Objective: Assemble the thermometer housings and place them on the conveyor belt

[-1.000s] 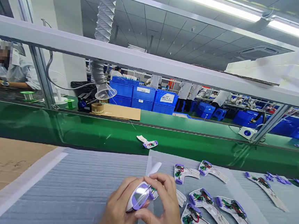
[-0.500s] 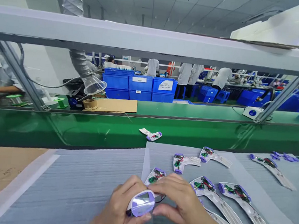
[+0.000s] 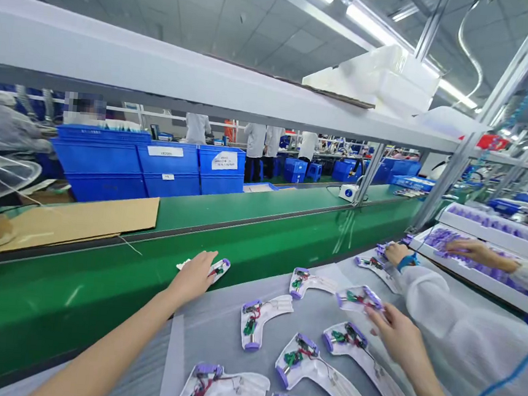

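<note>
At the green conveyor belt's near edge, my left hand is stretched out over a white gun-shaped housing half. Its fingers close round the middle, and the part's two ends stick out. My right hand, with a blue wrist strap, pinches another such housing half by its handle end, low over the mat. Purple trim, green circuit boards and red wires show in these parts. Several more lie open side up around my hands, among them a near housing half and a lower housing half.
To the right, a co-worker's hand is at purple parts, and another hand is over a white tray. The green conveyor belt runs along the front. Blue bins and cardboard stand beyond. A shelf beam crosses above.
The view has swung right. My hands, together on a housing before, are now far apart: the left over the part at the belt, the right on a housing half at right. A co-worker's arms now show.
</note>
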Motion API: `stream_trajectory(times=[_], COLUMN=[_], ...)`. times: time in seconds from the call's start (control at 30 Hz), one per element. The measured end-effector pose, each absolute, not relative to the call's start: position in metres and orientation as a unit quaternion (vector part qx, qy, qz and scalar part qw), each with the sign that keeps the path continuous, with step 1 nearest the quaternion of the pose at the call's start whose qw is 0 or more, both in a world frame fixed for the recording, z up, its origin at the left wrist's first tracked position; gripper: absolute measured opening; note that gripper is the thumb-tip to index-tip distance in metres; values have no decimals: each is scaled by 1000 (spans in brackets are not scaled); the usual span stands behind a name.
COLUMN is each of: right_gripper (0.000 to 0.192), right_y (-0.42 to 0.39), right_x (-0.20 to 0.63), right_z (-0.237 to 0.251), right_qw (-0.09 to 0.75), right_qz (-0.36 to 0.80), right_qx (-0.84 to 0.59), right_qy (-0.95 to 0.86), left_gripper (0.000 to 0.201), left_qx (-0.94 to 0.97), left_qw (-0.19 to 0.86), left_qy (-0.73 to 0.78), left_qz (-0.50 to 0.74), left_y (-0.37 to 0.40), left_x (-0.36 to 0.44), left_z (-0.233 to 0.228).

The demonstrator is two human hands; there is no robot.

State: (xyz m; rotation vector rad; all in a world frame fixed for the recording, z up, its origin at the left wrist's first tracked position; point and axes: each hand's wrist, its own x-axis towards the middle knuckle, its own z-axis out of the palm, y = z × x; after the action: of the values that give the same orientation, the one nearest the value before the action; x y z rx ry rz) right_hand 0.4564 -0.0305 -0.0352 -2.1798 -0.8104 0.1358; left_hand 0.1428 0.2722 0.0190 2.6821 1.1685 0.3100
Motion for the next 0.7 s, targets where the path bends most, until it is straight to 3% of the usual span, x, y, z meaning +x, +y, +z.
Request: stream_trajectory(times=[0.13, 0.3, 0.5, 0.6, 0.7], right_gripper=[41, 48, 30, 38, 40], right_y=[-48, -21, 48, 69, 75], right_x=[493, 472, 325, 247, 202], right_z=[-58, -58, 3, 19, 20], right_qw=[370, 376, 534, 575, 586], right_qz=[2, -143, 85, 181, 190], right_qx=[-877, -828, -635, -552, -554], right_qy=[-308, -390, -552, -576, -560], left_gripper=[38, 34, 26, 28, 36], left_qx=[892, 874, 746, 630, 529], left_qw=[102, 138, 259, 361, 464], left_qy=[430, 423, 463, 469, 448], left_qz=[93, 193, 402, 503, 552], left_y=[293, 277, 237, 195, 147], left_x=[159, 156, 132, 115, 96], left_z=[-5, -3, 39, 48, 44])
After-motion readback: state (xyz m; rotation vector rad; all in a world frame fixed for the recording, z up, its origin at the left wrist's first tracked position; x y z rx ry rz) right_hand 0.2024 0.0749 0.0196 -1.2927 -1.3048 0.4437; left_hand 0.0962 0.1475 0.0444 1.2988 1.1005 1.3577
